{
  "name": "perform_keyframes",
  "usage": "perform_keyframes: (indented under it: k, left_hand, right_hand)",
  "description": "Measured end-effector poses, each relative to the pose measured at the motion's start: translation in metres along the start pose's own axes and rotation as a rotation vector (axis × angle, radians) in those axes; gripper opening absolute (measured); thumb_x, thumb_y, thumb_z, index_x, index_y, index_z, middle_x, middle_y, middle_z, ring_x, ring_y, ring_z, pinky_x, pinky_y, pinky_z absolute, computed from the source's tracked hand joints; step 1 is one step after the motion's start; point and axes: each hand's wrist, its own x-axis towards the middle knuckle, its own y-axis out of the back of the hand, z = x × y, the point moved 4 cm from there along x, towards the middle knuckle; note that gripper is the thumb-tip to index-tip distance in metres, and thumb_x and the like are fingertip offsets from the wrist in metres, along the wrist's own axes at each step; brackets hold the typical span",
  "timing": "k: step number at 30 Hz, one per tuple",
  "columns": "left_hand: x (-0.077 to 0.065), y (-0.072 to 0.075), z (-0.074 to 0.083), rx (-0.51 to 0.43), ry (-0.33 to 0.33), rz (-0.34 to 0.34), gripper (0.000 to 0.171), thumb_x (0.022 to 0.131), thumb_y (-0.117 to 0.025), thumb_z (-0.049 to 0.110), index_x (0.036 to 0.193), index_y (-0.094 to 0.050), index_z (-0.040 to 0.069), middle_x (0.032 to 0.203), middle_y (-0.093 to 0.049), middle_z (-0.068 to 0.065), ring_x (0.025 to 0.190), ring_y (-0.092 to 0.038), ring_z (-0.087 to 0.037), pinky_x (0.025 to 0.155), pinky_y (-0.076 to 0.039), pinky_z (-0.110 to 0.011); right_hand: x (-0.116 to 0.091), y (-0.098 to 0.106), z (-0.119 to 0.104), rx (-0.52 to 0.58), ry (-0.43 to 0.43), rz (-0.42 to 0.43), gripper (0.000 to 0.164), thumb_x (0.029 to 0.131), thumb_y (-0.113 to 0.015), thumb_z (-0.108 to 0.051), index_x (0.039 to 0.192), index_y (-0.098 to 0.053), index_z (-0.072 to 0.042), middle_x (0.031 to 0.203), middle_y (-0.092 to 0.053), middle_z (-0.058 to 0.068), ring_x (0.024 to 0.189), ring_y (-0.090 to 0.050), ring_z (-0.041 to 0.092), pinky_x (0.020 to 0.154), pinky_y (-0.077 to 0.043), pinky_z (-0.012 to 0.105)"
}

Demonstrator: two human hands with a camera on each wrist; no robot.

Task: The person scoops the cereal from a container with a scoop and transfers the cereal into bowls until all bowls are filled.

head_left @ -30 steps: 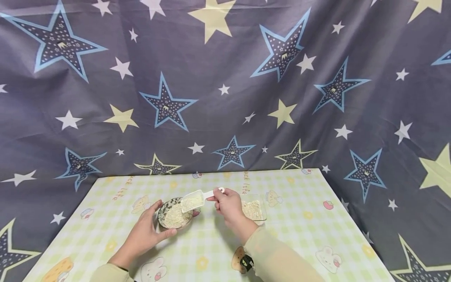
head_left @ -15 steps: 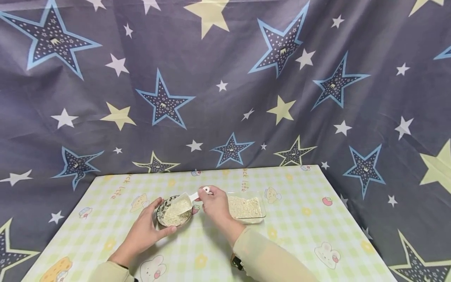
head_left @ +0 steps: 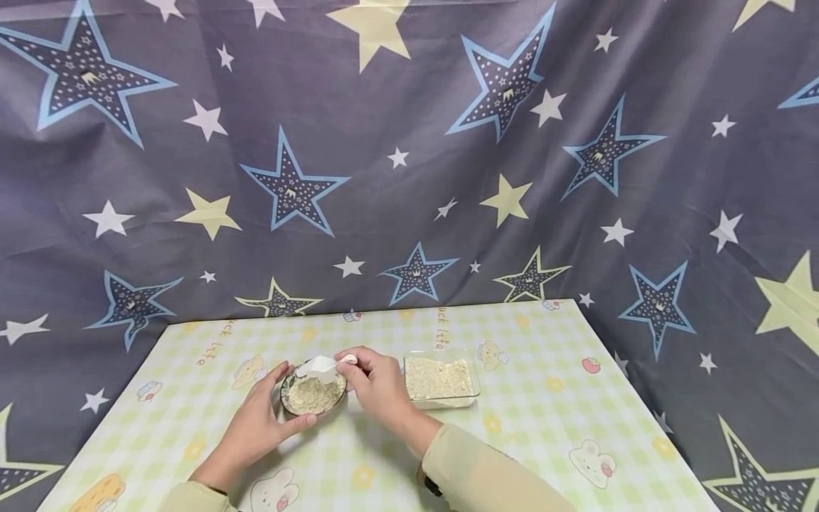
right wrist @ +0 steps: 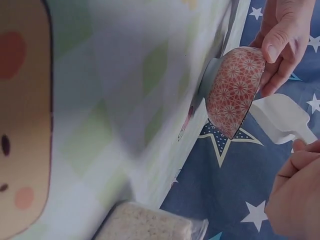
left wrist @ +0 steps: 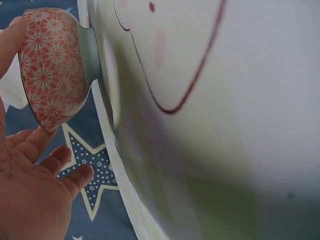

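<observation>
A small round bowl [left wrist: 52, 65] with a red floral outside and a patterned inside holds pale, oat-like flakes [head_left: 312, 397]. My left hand [head_left: 259, 414] grips it from the left, the thumb near the front of the rim and the fingers round the far side. In my right hand [head_left: 384, 390], thumb and fingers pinch the short handle of a white plastic scoop [right wrist: 281, 117]. The scoop is tipped over above the far part of the bowl, its underside facing up in the head view, so its inside is hidden there.
Right of the bowl stands a clear rectangular container [head_left: 453, 404] filled with the same pale flakes. A green-and-white checked cloth with cartoon prints covers the table [head_left: 525, 441]. Behind it hangs a dark star-patterned curtain [head_left: 384, 206].
My right hand has moved left and turned the scoop over above the bowl; the flakes that showed in it no longer show. The left hand keeps its grip on the bowl.
</observation>
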Motion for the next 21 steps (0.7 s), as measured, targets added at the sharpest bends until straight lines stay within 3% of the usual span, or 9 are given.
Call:
perform_keyframes:
  k: [5,8,11,17,21]
  left_hand:
    - [-0.001,0.000,-0.002,0.012,0.008,-0.002,0.121,0.079,-0.091,0.058,0.164,-0.031,-0.004,0.163,-0.048,-0.025,0.149,-0.040,-0.054,0.118,-0.035,-0.076]
    - [0.000,0.001,0.002,0.019,0.006,-0.004,0.120,0.080,-0.090,0.058,0.164,-0.031,-0.003,0.163,-0.047,-0.025,0.150,-0.040,-0.053,0.118,-0.036,-0.076]
    - [0.000,0.002,0.008,0.019,-0.001,0.000,0.118,0.082,-0.089,0.058,0.165,-0.030,-0.002,0.164,-0.046,-0.024,0.151,-0.038,-0.053,0.117,-0.036,-0.076]
    - [0.005,0.004,0.023,-0.006,-0.041,0.032,0.112,0.084,-0.088,0.054,0.166,-0.031,0.003,0.166,-0.045,-0.021,0.153,-0.038,-0.049,0.117,-0.037,-0.076]
    - [0.007,-0.001,0.037,-0.039,-0.068,0.027,0.113,0.085,-0.088,0.055,0.168,-0.029,0.006,0.167,-0.044,-0.019,0.153,-0.039,-0.047,0.120,-0.035,-0.074]
  right_hand:
    - [0.004,0.014,0.008,0.127,-0.167,0.120,0.018,0.103,-0.072,-0.018,0.113,-0.079,-0.004,0.093,-0.081,0.020,0.054,-0.054,-0.001,0.049,-0.044,0.015]
    - [0.007,0.032,0.014,0.251,-0.309,0.210,0.021,0.104,-0.070,-0.017,0.114,-0.076,0.000,0.092,-0.081,0.017,0.047,-0.044,0.002,0.042,-0.033,0.015]
    - [0.007,0.055,0.017,0.337,-0.406,0.270,0.025,0.105,-0.068,-0.019,0.118,-0.073,0.003,0.089,-0.082,0.012,0.045,-0.042,0.002,0.041,-0.031,0.015]
    - [0.003,0.112,0.026,0.403,-0.472,0.355,0.028,0.107,-0.067,-0.021,0.116,-0.070,0.005,0.080,-0.081,0.002,0.046,-0.044,0.000,0.040,-0.030,0.013]
    - [-0.005,0.151,0.031,0.378,-0.489,0.403,0.025,0.107,-0.068,-0.023,0.109,-0.070,0.002,0.075,-0.080,-0.003,0.046,-0.044,0.000,0.041,-0.031,0.014]
